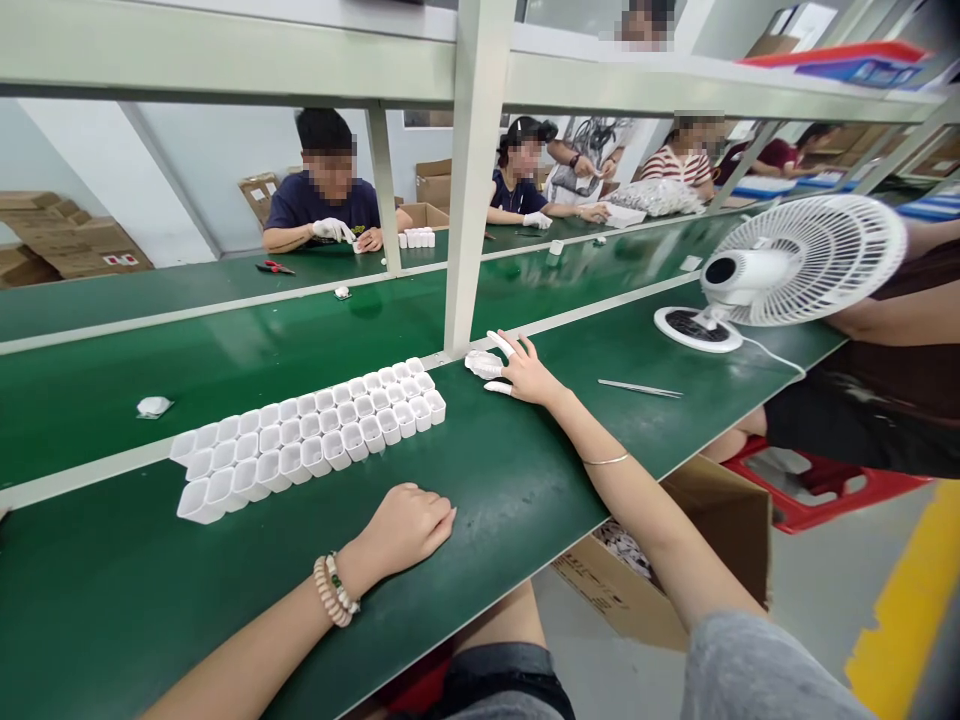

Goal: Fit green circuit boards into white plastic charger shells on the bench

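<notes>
My left hand (409, 525) rests on the green tabletop as a loose fist, its fingers curled under and nothing showing in it. Farther forward, my right hand (529, 370) has its fingers spread, with white covers on some of them. Right at those fingertips lies a white item in crinkled clear wrapping (482, 364); whether the fingers touch it I cannot tell. Rows of small white open-topped cups (315, 455) stand packed together to the left, beyond my left hand. A pair of metal tweezers (640, 388) lies to the right of my right hand.
A white fan (795, 262) stands at the right. A pale post (472, 190) rises just behind the wrapped item. Small wrapped pieces (154, 407) lie on the middle strip. Co-workers sit across the bench, one near red-handled pliers (275, 267). An open carton (712, 510) stands below the edge.
</notes>
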`<action>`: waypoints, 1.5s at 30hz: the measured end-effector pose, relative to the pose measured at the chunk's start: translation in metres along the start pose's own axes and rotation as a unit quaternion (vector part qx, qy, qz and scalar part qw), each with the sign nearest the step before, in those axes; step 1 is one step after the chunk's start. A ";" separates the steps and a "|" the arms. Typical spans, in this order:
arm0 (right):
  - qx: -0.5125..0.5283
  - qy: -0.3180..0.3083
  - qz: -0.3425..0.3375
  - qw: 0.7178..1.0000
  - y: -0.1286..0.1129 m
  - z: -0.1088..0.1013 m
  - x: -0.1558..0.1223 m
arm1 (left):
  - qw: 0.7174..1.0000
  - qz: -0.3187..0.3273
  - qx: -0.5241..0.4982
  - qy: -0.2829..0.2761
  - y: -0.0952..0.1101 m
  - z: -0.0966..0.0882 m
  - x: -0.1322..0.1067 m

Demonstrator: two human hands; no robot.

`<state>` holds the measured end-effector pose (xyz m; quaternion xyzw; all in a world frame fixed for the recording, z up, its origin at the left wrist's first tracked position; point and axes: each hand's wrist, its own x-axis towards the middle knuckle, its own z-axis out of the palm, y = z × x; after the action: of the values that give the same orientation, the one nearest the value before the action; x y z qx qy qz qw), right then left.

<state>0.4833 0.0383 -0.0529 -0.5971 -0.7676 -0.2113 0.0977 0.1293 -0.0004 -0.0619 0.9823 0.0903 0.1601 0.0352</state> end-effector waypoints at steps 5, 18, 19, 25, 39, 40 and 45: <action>0.024 -0.001 -0.003 1.000 -0.002 -0.003 0.000 | 1.000 0.000 0.003 -0.002 0.000 0.000 0.000; 0.024 0.003 0.000 1.000 0.000 -0.005 -0.004 | 1.000 -0.002 0.006 -0.006 -0.001 0.001 -0.001; 0.023 0.008 -0.001 1.000 0.001 -0.007 -0.005 | 1.000 -0.002 0.006 -0.007 -0.001 0.001 -0.001; 0.026 0.021 0.007 0.999 0.002 -0.010 -0.006 | 1.000 -0.003 -0.003 -0.011 -0.001 0.001 0.000; 0.052 0.002 0.026 0.998 0.004 -0.008 -0.008 | 0.996 -0.027 -0.061 -0.058 0.004 -0.030 -0.001; 0.050 -0.004 0.023 0.998 0.003 -0.007 -0.008 | 0.995 -0.032 -0.069 -0.063 0.003 -0.040 -0.005; 0.059 0.005 0.009 0.998 0.005 0.000 -0.010 | 0.975 -0.183 -0.123 -0.002 -0.026 -0.101 -0.052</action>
<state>0.4910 0.0305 -0.0562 -0.5961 -0.7729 -0.1674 0.1387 0.0438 0.0193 0.0152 0.9377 0.2476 0.1590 0.1849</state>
